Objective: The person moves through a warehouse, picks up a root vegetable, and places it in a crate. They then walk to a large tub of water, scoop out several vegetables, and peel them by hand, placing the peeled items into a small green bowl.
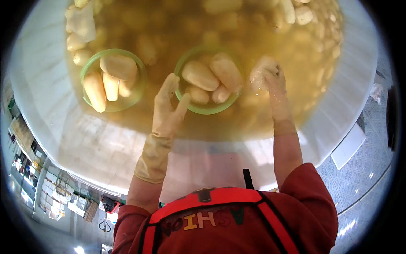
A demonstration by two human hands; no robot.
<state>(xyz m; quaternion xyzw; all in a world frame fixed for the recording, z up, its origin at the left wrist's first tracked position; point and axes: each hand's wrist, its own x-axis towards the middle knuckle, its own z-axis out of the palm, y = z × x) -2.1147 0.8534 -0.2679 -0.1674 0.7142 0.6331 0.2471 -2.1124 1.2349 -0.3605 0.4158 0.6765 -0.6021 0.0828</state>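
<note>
My left hand (168,104), in a pale rubber glove, is at the left rim of a green round basket (206,111). Its fingers and thumb are spread apart at that rim. Several thick pale root pieces (199,76), resembling peeled lotus root, lie in this basket, partly under cloudy yellowish water. To the right, my gloved right hand (275,79) grips a pale root piece (260,68) at the water surface, with splashes around it. The fingers partly hide that piece. A second green basket (127,107) at the left also holds several root pieces (119,66).
A large white tub (104,143) surrounds the water (165,123). More pale roots (304,15) float along its far edges, and a white sheet (81,23) lies at the upper left. Outside are a white board (349,146), patterned floor (371,127) and a red pallet jack (108,204).
</note>
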